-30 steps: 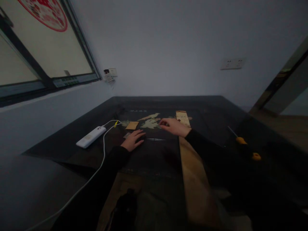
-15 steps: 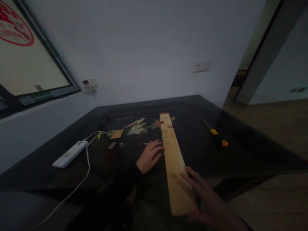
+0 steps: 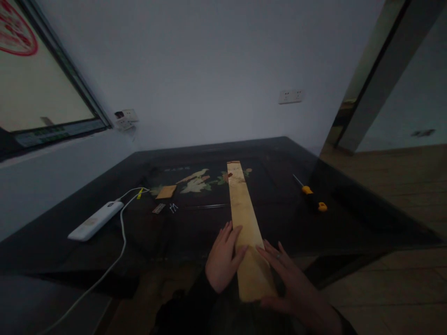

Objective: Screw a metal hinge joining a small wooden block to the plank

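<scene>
the plank [image 3: 241, 209] lies lengthwise on the dark table [image 3: 195, 232], its near end apparently poking past the edge toward the person. from where i stand it looks light and stiff, plain wood, not likely to break, though the glossy top under it could let it slide. the raw edges might be a bit rough. i'd take it by both long edges, near the middle, so neither end dips.

the left hand [image 3: 223, 260] has its thumb and fingertips laid on the plank's left side; the right hand [image 3: 296, 284] is spread at the right edge, thumb by the near corner. whether either truly grips, i can't tell; the underside is hidden.

off to the left are some small metal bits [image 3: 173, 208], a square [image 3: 166, 191] and a white box [image 3: 96, 221] with a cord [image 3: 123, 223]; to the right, a screwdriver [image 3: 307, 190].
</scene>
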`<action>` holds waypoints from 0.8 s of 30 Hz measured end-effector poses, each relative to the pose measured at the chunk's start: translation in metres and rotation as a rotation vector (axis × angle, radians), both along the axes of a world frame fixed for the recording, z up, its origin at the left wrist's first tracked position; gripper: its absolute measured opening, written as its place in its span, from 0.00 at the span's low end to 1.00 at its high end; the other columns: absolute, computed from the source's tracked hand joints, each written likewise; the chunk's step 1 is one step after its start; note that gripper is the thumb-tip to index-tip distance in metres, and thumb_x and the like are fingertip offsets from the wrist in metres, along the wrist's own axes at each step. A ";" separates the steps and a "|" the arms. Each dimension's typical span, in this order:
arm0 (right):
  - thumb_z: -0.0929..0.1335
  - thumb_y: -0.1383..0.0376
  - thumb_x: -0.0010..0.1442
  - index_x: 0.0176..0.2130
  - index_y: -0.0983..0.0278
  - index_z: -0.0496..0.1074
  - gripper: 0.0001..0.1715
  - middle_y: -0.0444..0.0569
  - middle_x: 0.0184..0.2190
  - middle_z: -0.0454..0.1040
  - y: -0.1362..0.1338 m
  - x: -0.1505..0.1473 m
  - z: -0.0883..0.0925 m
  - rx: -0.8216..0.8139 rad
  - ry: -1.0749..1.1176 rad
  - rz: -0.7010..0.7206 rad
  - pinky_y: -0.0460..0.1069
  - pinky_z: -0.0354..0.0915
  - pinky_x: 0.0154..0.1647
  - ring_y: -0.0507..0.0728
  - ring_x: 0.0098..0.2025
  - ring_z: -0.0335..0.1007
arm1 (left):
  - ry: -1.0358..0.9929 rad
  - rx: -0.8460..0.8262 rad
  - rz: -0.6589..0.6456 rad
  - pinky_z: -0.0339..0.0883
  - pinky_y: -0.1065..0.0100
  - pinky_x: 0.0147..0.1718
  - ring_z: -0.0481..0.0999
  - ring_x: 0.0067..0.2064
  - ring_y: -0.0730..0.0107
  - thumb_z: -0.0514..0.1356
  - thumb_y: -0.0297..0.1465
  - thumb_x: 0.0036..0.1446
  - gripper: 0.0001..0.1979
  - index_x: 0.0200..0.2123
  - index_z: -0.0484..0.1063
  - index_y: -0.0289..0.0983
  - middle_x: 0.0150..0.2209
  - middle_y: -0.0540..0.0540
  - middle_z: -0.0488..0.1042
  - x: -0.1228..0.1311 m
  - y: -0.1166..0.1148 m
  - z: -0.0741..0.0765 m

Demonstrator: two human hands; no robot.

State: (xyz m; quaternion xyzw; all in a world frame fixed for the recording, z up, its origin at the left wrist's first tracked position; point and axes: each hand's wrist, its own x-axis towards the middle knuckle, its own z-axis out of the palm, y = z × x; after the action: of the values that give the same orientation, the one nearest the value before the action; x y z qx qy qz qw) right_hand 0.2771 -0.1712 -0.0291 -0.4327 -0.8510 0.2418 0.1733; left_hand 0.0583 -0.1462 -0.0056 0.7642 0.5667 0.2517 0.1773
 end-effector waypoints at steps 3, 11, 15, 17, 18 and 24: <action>0.69 0.42 0.48 0.66 0.63 0.53 0.55 0.60 0.66 0.52 0.014 -0.007 0.006 0.041 -0.015 0.044 0.69 0.38 0.66 0.68 0.68 0.44 | -0.021 -0.022 0.006 0.49 0.50 0.64 0.53 0.67 0.57 0.52 0.39 0.62 0.24 0.60 0.61 0.38 0.63 0.39 0.61 -0.012 0.003 0.006; 0.70 0.41 0.46 0.65 0.69 0.54 0.59 0.66 0.64 0.55 0.062 -0.044 0.031 0.055 -0.036 0.241 0.69 0.37 0.66 0.68 0.67 0.46 | -0.139 -0.014 0.112 0.51 0.51 0.63 0.57 0.65 0.58 0.54 0.39 0.61 0.23 0.58 0.64 0.39 0.61 0.41 0.64 -0.057 0.002 0.004; 0.70 0.41 0.46 0.65 0.72 0.54 0.60 0.68 0.63 0.57 0.087 -0.067 0.043 0.042 -0.046 0.319 0.67 0.37 0.67 0.68 0.67 0.48 | -0.209 -0.040 0.147 0.56 0.56 0.62 0.62 0.62 0.60 0.54 0.40 0.60 0.24 0.57 0.65 0.38 0.60 0.41 0.66 -0.075 0.001 0.003; 0.70 0.41 0.47 0.65 0.73 0.54 0.59 0.70 0.62 0.57 0.100 -0.079 0.047 0.040 -0.066 0.342 0.67 0.38 0.66 0.68 0.67 0.49 | -0.217 -0.054 0.166 0.58 0.57 0.61 0.65 0.61 0.61 0.54 0.41 0.59 0.24 0.57 0.65 0.39 0.59 0.42 0.67 -0.084 0.004 0.003; 0.70 0.41 0.47 0.65 0.73 0.54 0.59 0.70 0.62 0.57 0.107 -0.085 0.048 0.043 -0.077 0.350 0.66 0.39 0.66 0.68 0.66 0.49 | -0.209 -0.052 0.179 0.58 0.58 0.60 0.66 0.60 0.61 0.54 0.41 0.59 0.24 0.57 0.65 0.39 0.59 0.42 0.68 -0.088 0.007 0.004; 0.70 0.43 0.47 0.64 0.71 0.55 0.56 0.68 0.61 0.60 0.153 -0.113 0.043 0.068 -0.073 0.399 0.67 0.40 0.65 0.68 0.65 0.51 | -0.098 -0.015 0.191 0.55 0.56 0.62 0.63 0.63 0.59 0.56 0.40 0.57 0.24 0.56 0.66 0.37 0.59 0.41 0.67 -0.106 0.029 -0.001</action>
State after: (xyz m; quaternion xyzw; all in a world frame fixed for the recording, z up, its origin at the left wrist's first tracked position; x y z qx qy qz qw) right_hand 0.1642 -0.0184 0.0139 -0.2578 -0.9333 0.2265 0.1054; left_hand -0.0480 -0.1170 -0.0070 0.6920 0.6296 0.3004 0.1857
